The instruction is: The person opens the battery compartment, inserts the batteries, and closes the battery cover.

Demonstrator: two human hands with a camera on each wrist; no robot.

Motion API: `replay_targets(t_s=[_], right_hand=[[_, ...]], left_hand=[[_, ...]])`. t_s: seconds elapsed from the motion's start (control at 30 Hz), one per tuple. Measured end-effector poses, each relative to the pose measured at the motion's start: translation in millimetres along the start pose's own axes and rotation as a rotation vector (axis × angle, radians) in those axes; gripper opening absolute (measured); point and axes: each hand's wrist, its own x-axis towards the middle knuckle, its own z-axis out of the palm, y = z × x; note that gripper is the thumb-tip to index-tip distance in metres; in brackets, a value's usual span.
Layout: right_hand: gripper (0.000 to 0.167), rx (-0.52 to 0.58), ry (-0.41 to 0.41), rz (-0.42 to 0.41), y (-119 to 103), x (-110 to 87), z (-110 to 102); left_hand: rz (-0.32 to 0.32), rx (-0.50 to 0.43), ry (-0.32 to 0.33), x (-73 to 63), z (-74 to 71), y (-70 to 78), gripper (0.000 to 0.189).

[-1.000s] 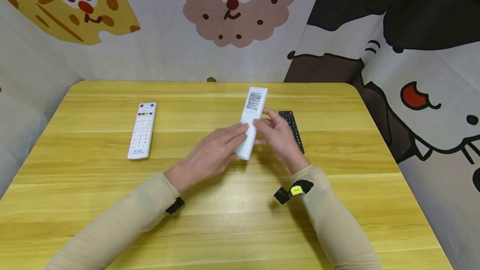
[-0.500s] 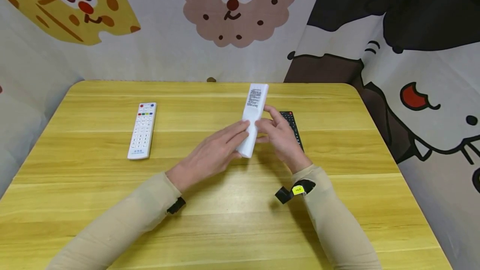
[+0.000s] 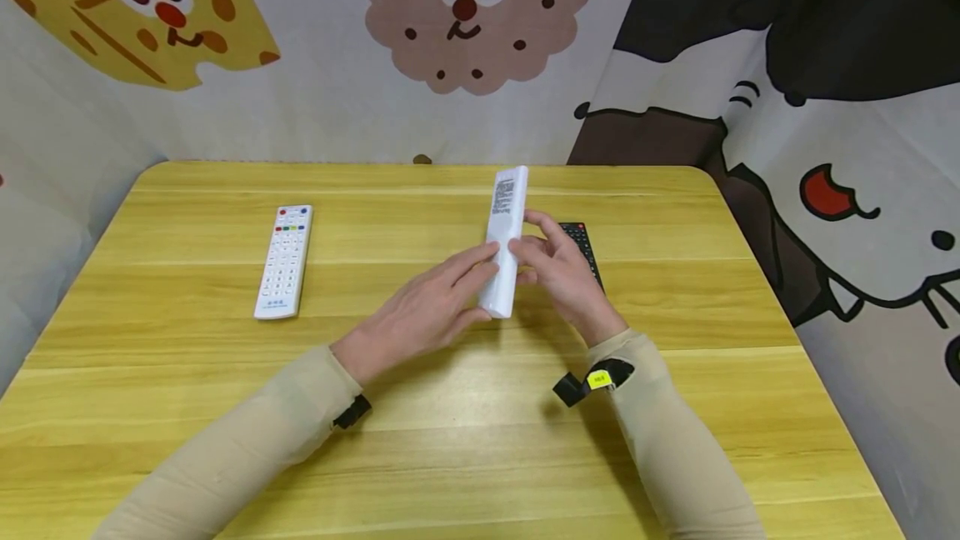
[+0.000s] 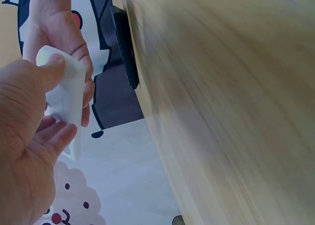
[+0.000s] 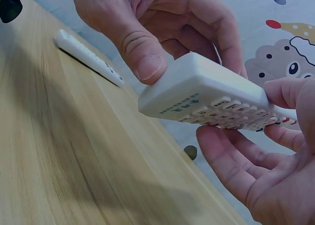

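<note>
A white remote control (image 3: pixel 505 244) is held up above the table, its printed back towards the head camera. My left hand (image 3: pixel 431 298) grips its lower left part, with the thumb near the lower end. On the other side my right hand (image 3: pixel 566 277) pinches the remote by its right edge. In the right wrist view, the button face of the held remote (image 5: pixel 211 94) points downward, and fingers of the right hand (image 5: pixel 275 180) touch it from below. The left thumb presses its near end there.
A second white remote (image 3: pixel 283 263) lies button side up on the left of the wooden table (image 3: pixel 450 440). Partly hidden behind my right hand is a black remote (image 3: pixel 581 244). A cloth with cartoon figures (image 3: pixel 315 115) hangs behind the table.
The held white remote has risen slightly and turned a little about its length, so more of its right side shows. Both hands keep their hold; the two remotes on the table have not moved.
</note>
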Motion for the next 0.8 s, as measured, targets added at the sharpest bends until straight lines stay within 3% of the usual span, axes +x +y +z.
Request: replay_targets(t_s=[0.37,0.8], right_hand=[[0.051,-0.031,0.014,0.003,0,-0.1,-1],[0.049,-0.074,0.067,0.017,-2,-1.4,-10]], left_hand=[[-0.011,0.006,-0.022,2.0,-3.2,0.7,0.072],[-0.088,0.09,-0.052,-4.6,-10.0,-8.3,0.058]])
